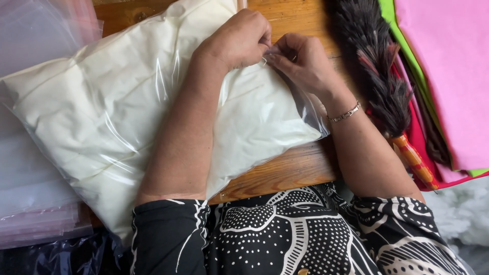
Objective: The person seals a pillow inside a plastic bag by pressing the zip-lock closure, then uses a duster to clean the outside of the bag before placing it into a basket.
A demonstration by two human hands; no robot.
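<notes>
Here, in the middle of the frame, a big clear plastic bag stuffed with a soft cream-white pillow point(102, 117) lies on the brown wooden surface point(285, 170), and both hands meet at its top edge. The left hand point(238, 39) and the right hand point(304, 62) are curled almost shut, fingertips pinching the bag's thin plastic edge between them. At the upper right lie a dark feather duster with an orange handle point(379, 76) and flat sheets of pink and green felt point(448, 76), and at the left edge sits a pile of empty clear bags point(30, 203).
</notes>
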